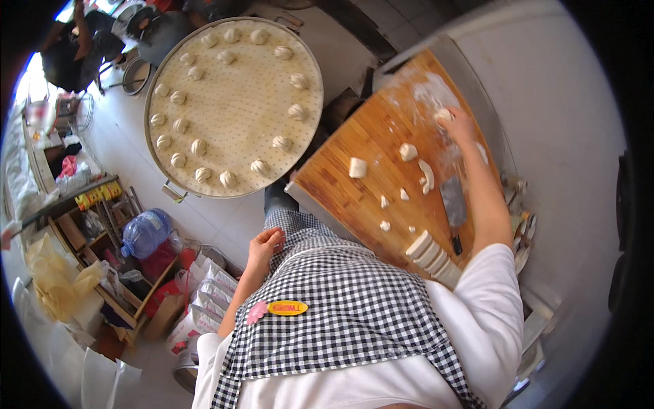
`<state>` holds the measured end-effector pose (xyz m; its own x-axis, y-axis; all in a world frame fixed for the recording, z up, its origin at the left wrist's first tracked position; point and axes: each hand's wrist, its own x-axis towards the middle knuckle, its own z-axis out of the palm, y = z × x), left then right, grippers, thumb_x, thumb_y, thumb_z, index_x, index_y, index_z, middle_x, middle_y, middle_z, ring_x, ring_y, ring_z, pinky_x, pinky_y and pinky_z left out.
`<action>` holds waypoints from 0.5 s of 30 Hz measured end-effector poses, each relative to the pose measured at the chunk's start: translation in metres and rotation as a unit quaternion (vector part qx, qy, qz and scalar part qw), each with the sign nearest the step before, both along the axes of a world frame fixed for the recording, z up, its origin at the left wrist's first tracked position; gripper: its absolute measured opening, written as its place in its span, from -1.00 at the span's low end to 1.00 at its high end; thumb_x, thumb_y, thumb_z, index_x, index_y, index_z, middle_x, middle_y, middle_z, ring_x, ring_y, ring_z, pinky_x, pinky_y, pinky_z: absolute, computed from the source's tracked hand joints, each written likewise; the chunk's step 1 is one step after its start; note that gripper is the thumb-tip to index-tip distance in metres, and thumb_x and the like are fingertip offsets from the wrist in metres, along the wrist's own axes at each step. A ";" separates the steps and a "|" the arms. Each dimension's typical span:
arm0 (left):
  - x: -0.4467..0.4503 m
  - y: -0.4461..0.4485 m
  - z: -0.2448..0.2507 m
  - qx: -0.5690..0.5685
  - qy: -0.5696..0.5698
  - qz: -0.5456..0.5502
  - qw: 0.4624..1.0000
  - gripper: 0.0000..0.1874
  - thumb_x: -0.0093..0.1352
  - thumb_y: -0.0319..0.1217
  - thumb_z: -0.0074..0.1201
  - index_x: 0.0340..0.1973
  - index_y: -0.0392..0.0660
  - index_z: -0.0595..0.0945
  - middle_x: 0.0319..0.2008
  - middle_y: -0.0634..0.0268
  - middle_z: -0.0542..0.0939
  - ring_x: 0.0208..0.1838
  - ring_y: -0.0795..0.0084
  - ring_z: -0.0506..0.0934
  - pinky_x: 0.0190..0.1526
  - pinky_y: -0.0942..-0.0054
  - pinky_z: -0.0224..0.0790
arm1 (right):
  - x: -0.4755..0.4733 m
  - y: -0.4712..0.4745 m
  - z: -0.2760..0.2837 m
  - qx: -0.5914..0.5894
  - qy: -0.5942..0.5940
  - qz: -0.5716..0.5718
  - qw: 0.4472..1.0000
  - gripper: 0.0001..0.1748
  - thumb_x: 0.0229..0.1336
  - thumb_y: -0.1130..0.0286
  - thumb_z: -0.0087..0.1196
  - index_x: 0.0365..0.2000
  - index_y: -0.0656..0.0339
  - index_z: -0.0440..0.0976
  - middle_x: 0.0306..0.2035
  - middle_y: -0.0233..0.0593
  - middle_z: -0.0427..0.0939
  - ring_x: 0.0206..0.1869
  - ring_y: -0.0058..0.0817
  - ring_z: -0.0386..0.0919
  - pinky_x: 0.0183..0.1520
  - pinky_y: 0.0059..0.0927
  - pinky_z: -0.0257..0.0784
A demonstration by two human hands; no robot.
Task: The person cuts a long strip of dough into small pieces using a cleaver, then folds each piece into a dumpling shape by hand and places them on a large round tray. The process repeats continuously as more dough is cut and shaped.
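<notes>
My right hand (461, 126) grips a piece of dough (443, 115) over the floured far end of a wooden board (352, 128). My left hand (263, 249) hangs beside my checked apron (347, 296), its fingers loosely bent and nothing visible in them. A cleaver (453, 202) with a black handle lies on the board by my right forearm. Near my body sits a dough log cut into thick slices (431, 258). A squarish dough piece (358, 167), a rounder lump (408, 152), a curved strip (427, 175) and several small scraps (385, 201) lie between.
Left of the board is a large round perforated steamer tray (235, 107) with several twisted dough buns (198, 147) around its rim. A blue water bottle (146, 232), wooden shelving (110, 276) and stacked white bags (209, 291) stand at left. A person (82, 48) is in the upper left.
</notes>
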<state>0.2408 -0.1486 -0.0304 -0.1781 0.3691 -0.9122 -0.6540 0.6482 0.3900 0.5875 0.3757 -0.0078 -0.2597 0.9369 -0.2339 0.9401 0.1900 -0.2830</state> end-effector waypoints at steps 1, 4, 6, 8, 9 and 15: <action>-0.005 0.002 -0.005 -0.006 0.001 0.007 1.000 -0.70 0.48 -0.35 0.10 0.05 -0.25 0.61 -0.06 0.21 0.68 -0.08 0.42 0.63 -0.08 0.45 0.53 | -0.018 0.005 0.019 -0.049 -0.018 0.003 0.999 -0.49 -0.09 0.26 0.36 -0.05 0.15 0.63 -0.03 -0.09 0.64 0.02 -0.24 0.60 0.04 -0.26 0.48; -0.019 0.009 -0.018 -0.018 0.002 0.032 0.999 -0.72 0.48 -0.38 0.10 0.02 -0.26 0.63 -0.12 0.24 0.70 -0.16 0.48 0.64 -0.15 0.52 0.53 | -0.097 0.016 0.040 -0.068 0.079 0.057 0.993 -0.56 -0.06 0.33 0.32 -0.08 0.16 0.62 -0.07 -0.16 0.63 -0.03 -0.26 0.60 0.02 -0.29 0.49; -0.026 0.008 -0.032 -0.028 -0.005 0.064 0.998 -0.72 0.47 -0.39 0.10 0.02 -0.28 0.64 -0.14 0.25 0.70 -0.20 0.49 0.64 -0.18 0.54 0.52 | -0.186 0.007 0.039 -0.063 0.205 0.140 0.967 -0.59 -0.06 0.38 0.27 -0.10 0.18 0.60 -0.10 -0.17 0.60 -0.06 -0.25 0.59 0.02 -0.30 0.48; -0.038 0.011 -0.040 -0.044 -0.012 0.074 0.996 -0.72 0.47 -0.40 0.10 0.02 -0.29 0.63 -0.15 0.25 0.70 -0.21 0.51 0.64 -0.19 0.56 0.52 | -0.262 -0.012 0.016 -0.052 0.223 0.229 0.946 -0.61 -0.07 0.45 0.19 -0.12 0.20 0.58 -0.13 -0.15 0.58 -0.08 -0.22 0.58 0.03 -0.32 0.47; -0.046 0.014 -0.043 -0.049 -0.017 0.083 0.995 -0.72 0.48 -0.40 0.09 0.02 -0.30 0.63 -0.14 0.23 0.70 -0.20 0.51 0.64 -0.18 0.56 0.52 | -0.297 -0.018 0.000 -0.055 0.221 0.266 0.937 -0.62 -0.07 0.49 0.14 -0.13 0.21 0.57 -0.15 -0.14 0.56 -0.09 -0.20 0.58 0.03 -0.32 0.46; -0.064 0.005 -0.052 -0.097 -0.069 0.182 0.976 -0.71 0.50 -0.41 0.04 0.07 -0.30 0.58 -0.08 0.18 0.67 -0.12 0.45 0.64 -0.13 0.48 0.56 | -0.455 -0.020 -0.124 -0.122 0.162 0.297 0.933 -0.55 -0.06 0.39 0.27 -0.06 0.15 0.59 -0.10 -0.15 0.60 -0.04 -0.15 0.57 0.05 -0.26 0.46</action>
